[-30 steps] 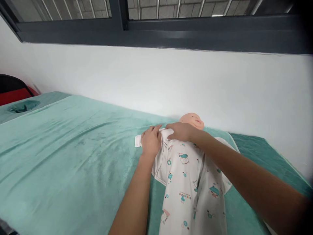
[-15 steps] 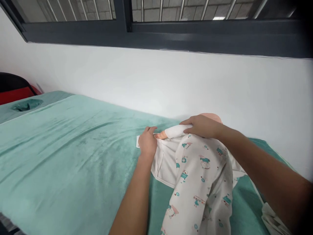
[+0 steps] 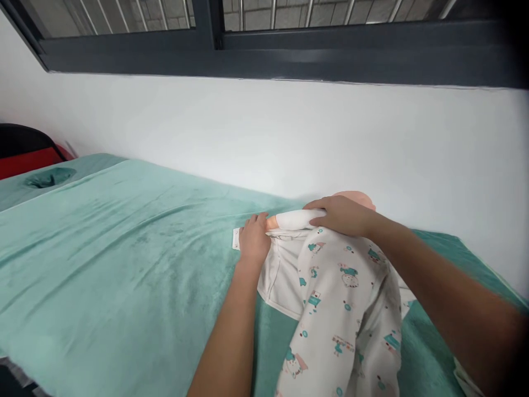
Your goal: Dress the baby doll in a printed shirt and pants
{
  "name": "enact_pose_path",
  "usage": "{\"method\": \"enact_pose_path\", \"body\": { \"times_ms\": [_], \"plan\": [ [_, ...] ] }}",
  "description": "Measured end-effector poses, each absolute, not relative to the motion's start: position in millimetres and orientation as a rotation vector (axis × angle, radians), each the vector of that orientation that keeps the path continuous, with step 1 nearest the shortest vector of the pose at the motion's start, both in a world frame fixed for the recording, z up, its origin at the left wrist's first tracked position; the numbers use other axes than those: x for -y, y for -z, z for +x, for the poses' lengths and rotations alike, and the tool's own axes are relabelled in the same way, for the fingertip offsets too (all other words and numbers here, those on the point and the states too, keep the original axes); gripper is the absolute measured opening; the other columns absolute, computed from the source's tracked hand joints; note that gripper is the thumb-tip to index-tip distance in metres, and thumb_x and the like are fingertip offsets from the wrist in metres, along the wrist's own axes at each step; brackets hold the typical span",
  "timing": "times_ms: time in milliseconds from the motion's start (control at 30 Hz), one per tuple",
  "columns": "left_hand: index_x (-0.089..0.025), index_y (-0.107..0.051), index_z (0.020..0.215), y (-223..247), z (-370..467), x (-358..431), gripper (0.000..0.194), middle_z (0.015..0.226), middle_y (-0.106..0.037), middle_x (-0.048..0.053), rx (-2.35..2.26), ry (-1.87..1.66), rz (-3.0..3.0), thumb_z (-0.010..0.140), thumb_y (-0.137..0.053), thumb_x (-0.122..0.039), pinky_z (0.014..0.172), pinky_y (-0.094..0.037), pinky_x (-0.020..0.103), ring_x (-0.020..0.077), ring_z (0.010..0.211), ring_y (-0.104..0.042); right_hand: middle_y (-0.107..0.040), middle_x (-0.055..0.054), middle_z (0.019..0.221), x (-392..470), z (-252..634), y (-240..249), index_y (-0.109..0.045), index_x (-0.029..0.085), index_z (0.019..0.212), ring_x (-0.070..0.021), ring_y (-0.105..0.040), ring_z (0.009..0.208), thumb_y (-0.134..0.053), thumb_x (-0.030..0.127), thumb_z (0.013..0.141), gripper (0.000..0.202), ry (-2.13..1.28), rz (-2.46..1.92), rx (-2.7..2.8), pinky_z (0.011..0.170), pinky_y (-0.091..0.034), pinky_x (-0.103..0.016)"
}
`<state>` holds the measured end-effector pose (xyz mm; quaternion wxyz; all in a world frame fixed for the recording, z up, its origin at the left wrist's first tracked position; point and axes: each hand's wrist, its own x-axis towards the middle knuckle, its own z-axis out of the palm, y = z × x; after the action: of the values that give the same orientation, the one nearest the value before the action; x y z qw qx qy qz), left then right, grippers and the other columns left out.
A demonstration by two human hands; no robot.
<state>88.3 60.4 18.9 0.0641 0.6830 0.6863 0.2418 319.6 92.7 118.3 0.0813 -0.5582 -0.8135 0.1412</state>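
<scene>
A doll lies on the green bedding near the wall, its pink head [image 3: 356,198] partly behind my right hand [image 3: 341,214]. Its arm in a white sleeve [image 3: 294,220] stretches left, with an orange-toned doll hand [image 3: 271,223] at the end. My left hand [image 3: 254,237] is closed around the tip of that doll hand and the edge of the white cloth. My right hand grips the upper part of the white sleeve between thumb and fingers. A white garment with a teal and pink print [image 3: 330,298] spreads below, its plain inner side showing at left.
Green bedding [image 3: 124,248] covers the bed up to the white wall [image 3: 248,127]. A dark window frame [image 3: 264,60] runs above. A red and black object [image 3: 28,149] stands at the far left. Pale cloth [image 3: 465,377] shows at the lower right.
My left hand has shifted slightly right and closed over the doll's hand, which now shows less. My right hand stays on the sleeve. The view has tilted slightly.
</scene>
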Motion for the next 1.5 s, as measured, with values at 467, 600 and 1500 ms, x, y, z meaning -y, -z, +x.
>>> {"method": "enact_pose_path", "body": {
  "times_ms": [467, 600, 1500],
  "plan": [
    [-0.03, -0.052, 0.139, -17.5, 98.7, -60.9, 0.048, 0.129, -0.062, 0.007, -1.889, -0.716, 2.332, 0.092, -0.055, -0.024, 0.119, -0.021, 0.057, 0.027, 0.125, -0.052, -0.063, -0.002, 0.135, -88.8, 280.0, -98.8, -0.064, 0.029, 0.13, -0.0277, -0.061, 0.119, -0.057, 0.034, 0.09, 0.041, -0.518, -1.578, 2.479, 0.1, -0.048, -0.04],
    [-0.031, -0.054, 0.137, -18.9, 97.9, -60.7, 0.048, 0.129, -0.063, 0.007, -1.991, -0.714, 2.271, 0.09, -0.054, -0.021, 0.12, -0.02, 0.056, 0.0273, 0.125, -0.052, -0.062, -0.002, 0.135, -50.2, 327.3, -86.5, -0.064, 0.029, 0.126, -0.0268, -0.058, 0.122, -0.045, 0.041, 0.097, 0.037, -0.398, -1.562, 2.03, 0.102, -0.047, -0.042],
    [-0.016, -0.069, 0.114, -99.1, 305.1, -39.2, 0.028, 0.125, -0.061, 0.014, -1.187, 0.228, 2.864, 0.089, -0.056, -0.021, 0.099, -0.044, 0.047, 0.0297, 0.118, -0.055, -0.07, -0.01, 0.115, -4.5, 418.7, 4.5, -0.069, 0.023, 0.116, -0.0289, -0.055, 0.115, -0.044, 0.033, 0.093, 0.035, -0.12, -2.146, 1.229, 0.101, -0.03, -0.042]
  ]
}}
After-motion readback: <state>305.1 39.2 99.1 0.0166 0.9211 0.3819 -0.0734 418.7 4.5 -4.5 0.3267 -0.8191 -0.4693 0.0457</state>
